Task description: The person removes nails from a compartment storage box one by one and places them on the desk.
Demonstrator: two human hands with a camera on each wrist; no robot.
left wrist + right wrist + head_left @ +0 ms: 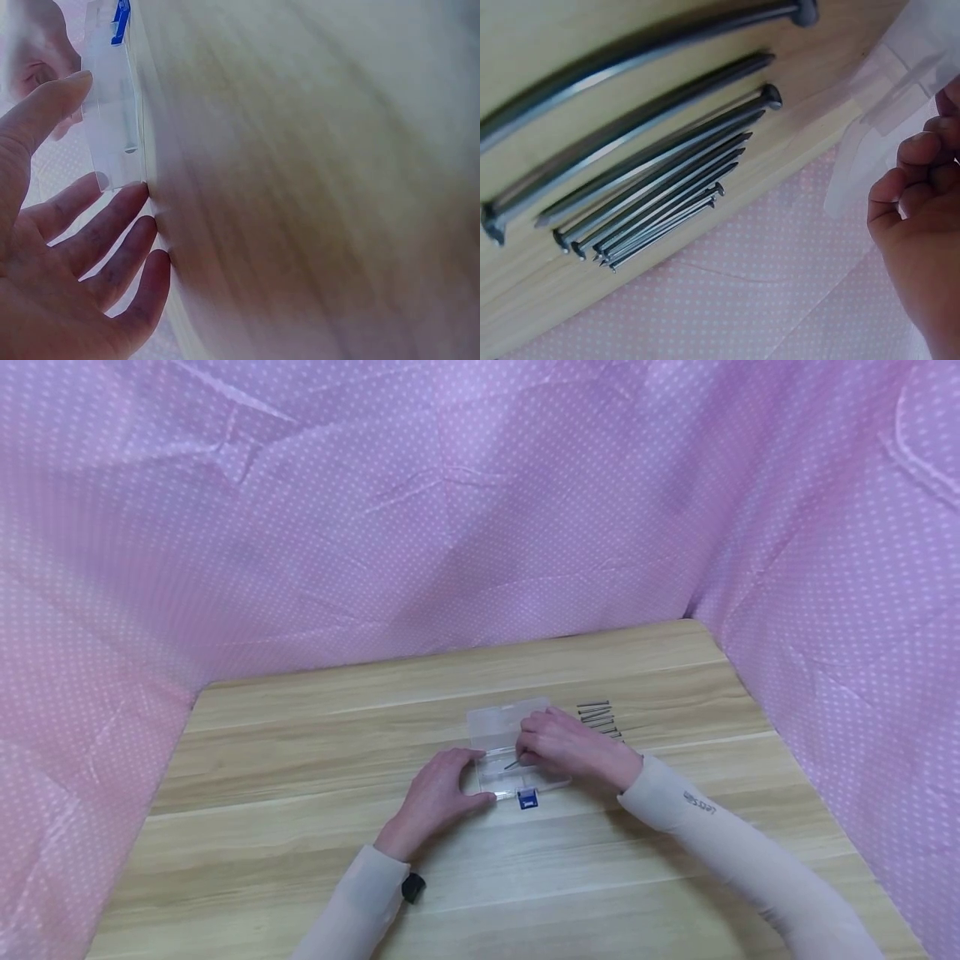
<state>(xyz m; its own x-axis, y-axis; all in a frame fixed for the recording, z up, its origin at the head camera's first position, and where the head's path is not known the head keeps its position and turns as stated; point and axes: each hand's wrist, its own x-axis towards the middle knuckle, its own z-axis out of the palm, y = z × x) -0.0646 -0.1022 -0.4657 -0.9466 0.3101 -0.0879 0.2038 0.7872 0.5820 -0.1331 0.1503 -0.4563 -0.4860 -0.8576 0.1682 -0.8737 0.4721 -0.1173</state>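
Observation:
A clear plastic box (491, 783) lies on the table with its lid (495, 725) swung back and a blue latch (528, 799) at its front. My left hand (437, 789) holds the box's left end, thumb at the front corner and index finger near the hinge side. In the left wrist view the other fingers (124, 274) spread loosely past the box's end. Over the box, my right hand (558, 743) pinches a nail (512, 765), its point showing beyond the fingers. In the right wrist view that hand's fingers are curled, and the nail is hidden.
Several loose metal nails (660, 161) of different lengths lie in a rough row on the wooden table (300, 827), right of the box. Pink dotted cloth (450, 527) hangs behind and at both sides. A black object (413, 887) sits at the left wrist.

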